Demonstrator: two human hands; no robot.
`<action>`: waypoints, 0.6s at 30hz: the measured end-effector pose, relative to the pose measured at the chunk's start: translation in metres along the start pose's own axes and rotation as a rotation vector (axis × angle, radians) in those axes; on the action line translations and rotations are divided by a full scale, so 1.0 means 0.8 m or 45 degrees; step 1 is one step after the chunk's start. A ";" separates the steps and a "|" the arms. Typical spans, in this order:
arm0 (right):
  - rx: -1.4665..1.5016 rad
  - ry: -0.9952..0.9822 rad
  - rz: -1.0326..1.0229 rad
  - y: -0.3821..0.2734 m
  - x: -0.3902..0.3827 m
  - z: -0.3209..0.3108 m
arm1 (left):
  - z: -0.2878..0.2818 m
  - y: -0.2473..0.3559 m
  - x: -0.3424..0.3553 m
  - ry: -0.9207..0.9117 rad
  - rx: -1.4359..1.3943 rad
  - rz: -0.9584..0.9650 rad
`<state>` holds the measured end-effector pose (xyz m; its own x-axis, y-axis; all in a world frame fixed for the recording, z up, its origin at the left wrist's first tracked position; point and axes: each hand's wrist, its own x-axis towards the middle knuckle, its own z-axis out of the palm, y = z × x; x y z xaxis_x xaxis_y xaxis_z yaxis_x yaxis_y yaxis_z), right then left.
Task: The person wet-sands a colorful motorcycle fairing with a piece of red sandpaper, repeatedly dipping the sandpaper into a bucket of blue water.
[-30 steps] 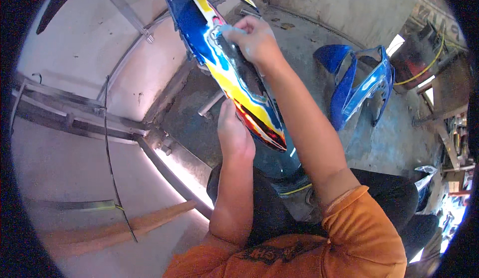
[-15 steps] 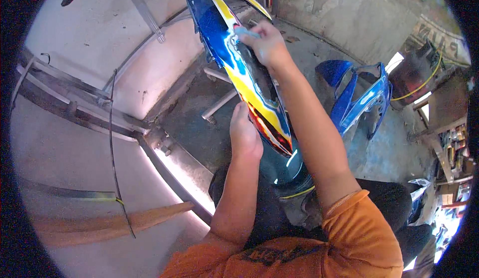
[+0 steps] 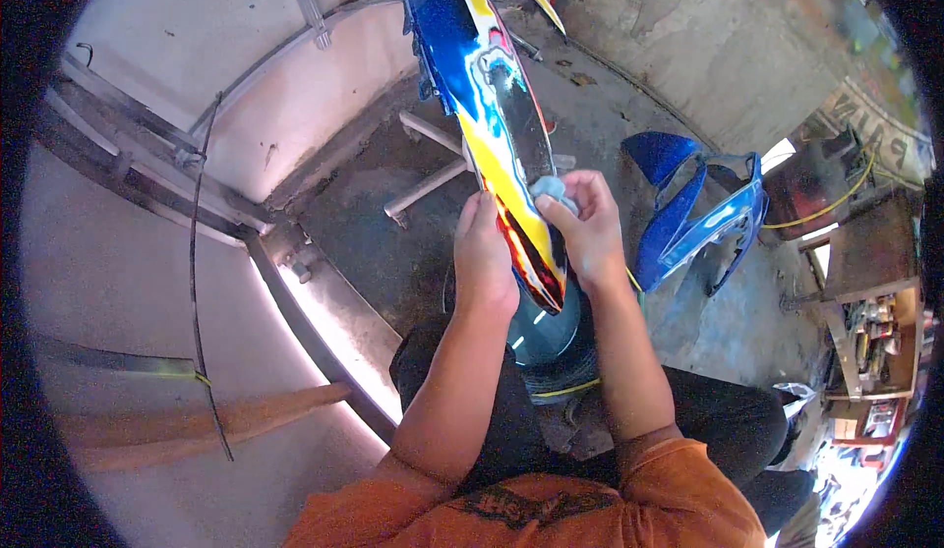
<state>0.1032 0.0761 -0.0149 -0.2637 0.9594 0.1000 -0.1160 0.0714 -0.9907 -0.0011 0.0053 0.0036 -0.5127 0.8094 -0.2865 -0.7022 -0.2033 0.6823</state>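
Observation:
A long, pointed motorcycle body panel [image 3: 503, 173], painted blue, yellow, white and red, slants up and away in front of me. My left hand [image 3: 484, 265] grips its near, tapered end from the left side, with the thumb along the edge. In my right hand [image 3: 595, 238], a small pale blue pad or folded cloth [image 3: 552, 192] is pinched between thumb and fingers. That hand is at the panel's right edge, close to the tip. Grey and white patches show through the paint midway up the panel. The panel's far end is cut off by the top of the view.
Beneath the panel tip stands a dark round tub [image 3: 551, 340] between my legs. A blue motorcycle fairing [image 3: 678, 219] rests on the floor to the right. Metal stand legs [image 3: 425, 187] lie behind the panel. Metal rails [image 3: 147, 189] line the left, and cluttered shelves [image 3: 875, 337] stand far right.
My right hand, holding the pale blue pad, has come down the panel from its upper middle to near the tip. The panel appears slightly further right at its far end.

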 end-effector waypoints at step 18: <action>-0.493 -0.032 -0.218 -0.087 0.167 0.100 | -0.004 0.002 0.002 0.033 0.034 -0.038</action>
<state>-0.0008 0.1777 0.0748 -0.2955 0.9182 0.2637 0.2066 0.3309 -0.9208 -0.0047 0.0045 0.0024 -0.5046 0.8004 -0.3237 -0.7038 -0.1642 0.6911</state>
